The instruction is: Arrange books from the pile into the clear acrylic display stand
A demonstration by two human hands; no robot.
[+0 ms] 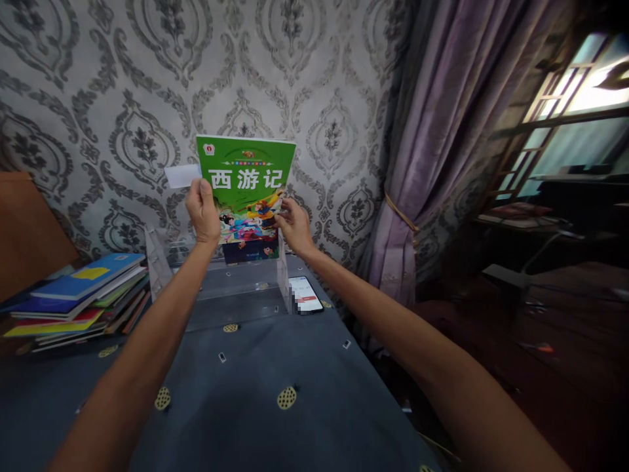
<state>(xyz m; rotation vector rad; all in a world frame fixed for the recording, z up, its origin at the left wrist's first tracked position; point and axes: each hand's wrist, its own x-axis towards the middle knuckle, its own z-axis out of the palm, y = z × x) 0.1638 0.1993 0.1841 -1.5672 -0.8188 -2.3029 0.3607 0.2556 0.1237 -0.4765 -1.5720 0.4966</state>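
A green picture book (246,196) with large white characters on its cover is held up, nearly upright, in front of the patterned wall. My left hand (203,211) grips its left edge, thumb on the cover. Beside that hand a white slip of paper (181,176) sticks out to the left; whether the fingers pinch it or it belongs to the book, I cannot tell. My right hand (295,224) is closed on the book's lower right edge. Below the book stands a clear plastic rack (236,301), partly covered by the book and my left arm.
A stack of books (88,295) lies on the left of the table, whose dark blue cloth (246,393) has pineapple prints. A phone (305,295) rests right of the rack. A purple curtain (427,151) hangs at right, past the table's edge.
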